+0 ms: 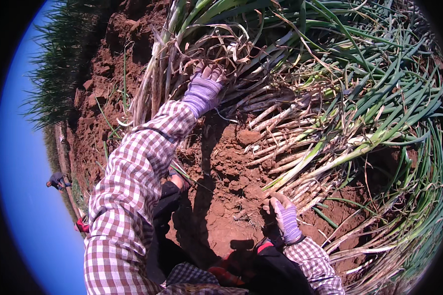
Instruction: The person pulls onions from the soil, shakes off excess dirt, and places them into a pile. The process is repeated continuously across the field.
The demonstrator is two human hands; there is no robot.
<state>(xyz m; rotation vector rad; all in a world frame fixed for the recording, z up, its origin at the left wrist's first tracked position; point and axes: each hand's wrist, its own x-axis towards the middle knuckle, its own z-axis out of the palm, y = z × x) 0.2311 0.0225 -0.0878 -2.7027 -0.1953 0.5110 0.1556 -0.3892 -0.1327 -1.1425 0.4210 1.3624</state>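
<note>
My left hand (206, 84), in a purple knit work glove with a soiled palm side, reaches forward. Its fingers rest among dry outer leaves of a bunch of green onions (162, 62), but whether they grip any is hidden. My right hand (281, 214), in a matching glove, is low near the white root ends of a pile of green onions (299, 136). Its fingers are curled and seem to touch the nearest stalk ends; a hold on them cannot be made out. The pile's green tops (384, 107) point up and to the right.
Loose reddish soil with clods (229, 162) lies between my hands and feet. More green onions (402, 228) lie at the lower right. A standing green crop (66, 55) borders the soil at upper left. Another person (58, 181) bends over far off at the left.
</note>
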